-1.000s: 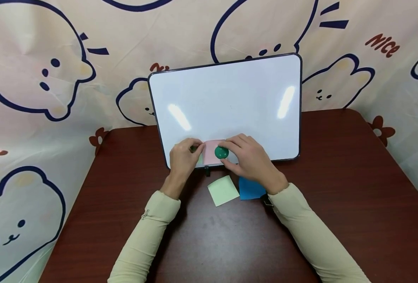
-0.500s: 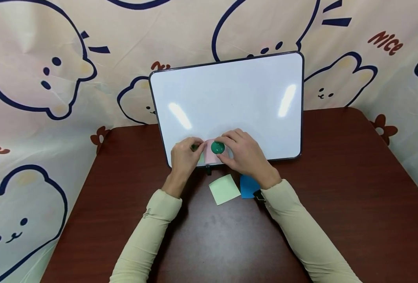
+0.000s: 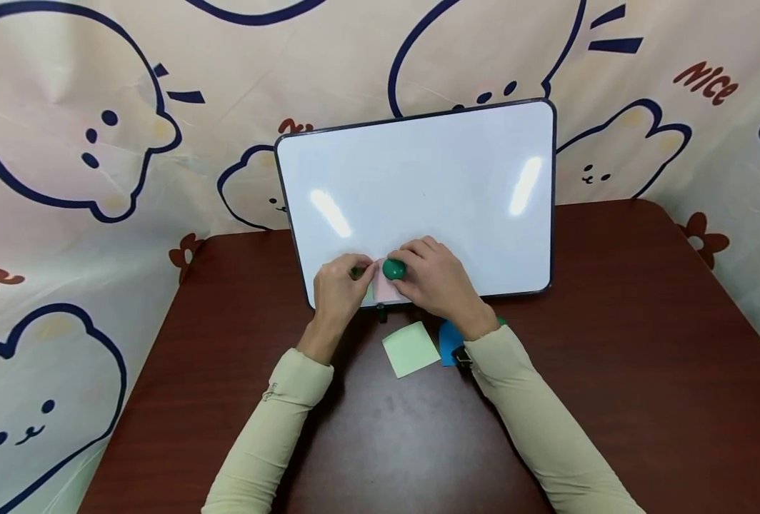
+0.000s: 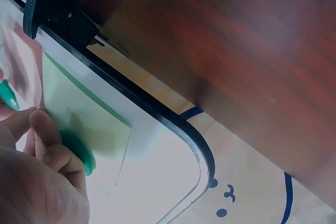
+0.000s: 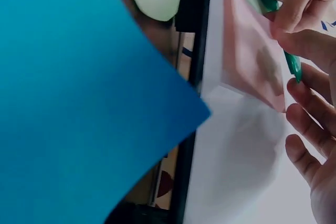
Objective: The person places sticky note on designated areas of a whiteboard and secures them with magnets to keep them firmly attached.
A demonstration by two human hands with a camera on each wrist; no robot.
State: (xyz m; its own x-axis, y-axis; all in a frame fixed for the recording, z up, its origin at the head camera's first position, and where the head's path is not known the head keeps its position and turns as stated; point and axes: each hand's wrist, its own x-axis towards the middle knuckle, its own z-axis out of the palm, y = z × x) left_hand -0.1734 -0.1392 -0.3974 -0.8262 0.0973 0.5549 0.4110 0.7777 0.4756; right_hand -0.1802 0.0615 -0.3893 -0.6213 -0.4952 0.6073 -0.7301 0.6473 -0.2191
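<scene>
A whiteboard [image 3: 418, 178] stands at the back of the table. My left hand [image 3: 338, 285] pinches a small green magnet [image 3: 357, 272] against a light green note [image 4: 84, 108] at the board's lower left. The magnet [image 4: 79, 150] shows under the fingertips in the left wrist view. Beside it, my right hand [image 3: 438, 282] grips a round green magnet [image 3: 393, 269] on a pink note [image 3: 385, 289] stuck to the board. In the right wrist view the pink note [image 5: 252, 61] lies flat on the board, with the magnet's edge [image 5: 293, 65] between the fingers.
A loose light green note [image 3: 411, 348] and a blue note [image 3: 447, 341], partly under my right wrist, lie on the brown table [image 3: 611, 357] in front of the board. The blue note [image 5: 79, 103] fills the right wrist view. A printed cloth backdrop [image 3: 97, 143] hangs behind.
My right hand has slid the round green magnet a little to the left and up on the pink note. The left hand has stayed on its magnet.
</scene>
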